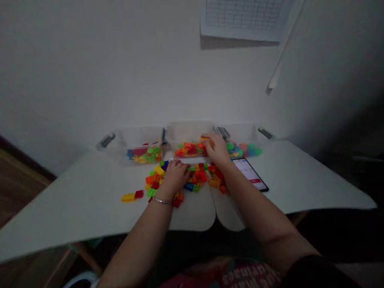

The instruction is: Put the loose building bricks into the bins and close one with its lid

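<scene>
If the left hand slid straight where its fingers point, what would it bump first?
The left hand would probably meet the clear, rectangular plastic box in the middle, though depth is hard to judge.

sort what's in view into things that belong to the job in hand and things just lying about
In use, it seems:
block pile, left hand at it
middle bin, right hand at it

Probably just about:
phone
left bin
right bin
printed sheet on the wall
</scene>
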The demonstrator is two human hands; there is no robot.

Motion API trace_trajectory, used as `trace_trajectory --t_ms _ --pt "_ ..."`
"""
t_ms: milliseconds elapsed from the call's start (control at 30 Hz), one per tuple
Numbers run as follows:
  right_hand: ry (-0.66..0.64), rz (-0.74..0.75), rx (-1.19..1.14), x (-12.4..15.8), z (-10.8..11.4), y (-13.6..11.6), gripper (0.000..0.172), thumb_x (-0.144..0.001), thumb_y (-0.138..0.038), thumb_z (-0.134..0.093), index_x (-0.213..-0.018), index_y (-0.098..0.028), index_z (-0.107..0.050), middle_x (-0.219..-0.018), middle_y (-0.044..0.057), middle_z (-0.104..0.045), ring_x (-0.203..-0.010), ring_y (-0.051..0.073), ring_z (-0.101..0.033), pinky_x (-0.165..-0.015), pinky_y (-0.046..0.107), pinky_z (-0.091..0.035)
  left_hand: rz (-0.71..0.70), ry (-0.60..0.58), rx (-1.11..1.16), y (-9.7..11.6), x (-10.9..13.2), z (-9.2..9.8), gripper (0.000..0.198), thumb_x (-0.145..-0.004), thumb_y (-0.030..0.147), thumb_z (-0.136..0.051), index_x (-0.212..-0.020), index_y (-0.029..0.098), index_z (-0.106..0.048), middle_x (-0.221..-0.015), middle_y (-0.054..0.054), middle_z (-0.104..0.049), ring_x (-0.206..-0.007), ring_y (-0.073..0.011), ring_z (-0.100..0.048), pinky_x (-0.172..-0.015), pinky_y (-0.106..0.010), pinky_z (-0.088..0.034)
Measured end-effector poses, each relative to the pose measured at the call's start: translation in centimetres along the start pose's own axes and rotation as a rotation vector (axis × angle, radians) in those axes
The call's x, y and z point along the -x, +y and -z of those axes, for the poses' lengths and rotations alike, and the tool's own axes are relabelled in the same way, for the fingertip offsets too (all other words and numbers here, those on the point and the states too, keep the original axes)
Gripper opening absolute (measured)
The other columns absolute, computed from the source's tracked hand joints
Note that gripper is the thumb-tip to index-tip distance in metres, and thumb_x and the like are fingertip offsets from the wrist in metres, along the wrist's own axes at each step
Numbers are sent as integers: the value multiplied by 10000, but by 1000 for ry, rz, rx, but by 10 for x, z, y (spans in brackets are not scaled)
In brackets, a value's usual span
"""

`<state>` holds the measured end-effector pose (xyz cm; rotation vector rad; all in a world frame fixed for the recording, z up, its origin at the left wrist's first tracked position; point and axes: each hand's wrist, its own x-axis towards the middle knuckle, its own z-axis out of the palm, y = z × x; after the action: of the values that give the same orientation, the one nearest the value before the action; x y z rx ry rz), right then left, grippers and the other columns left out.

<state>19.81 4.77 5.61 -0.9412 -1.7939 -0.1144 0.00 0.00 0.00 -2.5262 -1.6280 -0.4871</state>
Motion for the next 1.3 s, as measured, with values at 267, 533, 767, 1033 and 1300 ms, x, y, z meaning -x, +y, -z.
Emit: trace_trajectory --t_ms 267,533,767,1033,1300 --pt "-304 -89 107 67 -8 -25 213 -871 -203 -515 -1012 -181 -673 -1066 79 -700 -1017 226 -599 -946 378 -443 -38 51 -14 -4 -2 -9 319 -884 290 -535 -1161 191 -660 -1096 -107 -690 -1138 -287 -504 -1056 -472 -337" --pt "-481 -47 304 81 -21 -32 225 -876 -248 -552 -1048 -157 -665 -1057 90 -690 -1009 242 -560 -959 392 -396 2 60 -58 0 0 -6 299 -876 301 -534 -1098 168 -684 -1093 -119 -688 -1170 -307 -485 -1067 -493 -327" --pt "-466 -56 318 82 -27 -30 223 -900 -222 -518 -1036 -151 -680 -1065 81 -683 -1009 229 -550 -956 356 -398 17 18 -33 -1 -3 -7 278 -877 328 -538 -1029 161 -700 -1059 -120 -692 -1101 -285 -531 -1061 -466 -339" --pt "-464 -93 319 82 -28 -30 189 -886 -213 -530 -1006 -166 -668 -1027 87 -678 -1004 235 -543 -943 359 -401 78 20 65 1 -3 -6 240 -869 283 -544 -1064 213 -665 -1095 -93 -693 -1153 -284 -533 -1112 -534 -256" --pt "-433 -153 278 82 -29 -28 96 -859 -204 -570 -940 -191 -620 -912 65 -664 -939 231 -557 -886 350 -417 -7 73 165 -2 -5 -6 238 -841 166 -513 -1047 238 -609 -1090 -58 -686 -1134 -254 -561 -1138 -558 -195"
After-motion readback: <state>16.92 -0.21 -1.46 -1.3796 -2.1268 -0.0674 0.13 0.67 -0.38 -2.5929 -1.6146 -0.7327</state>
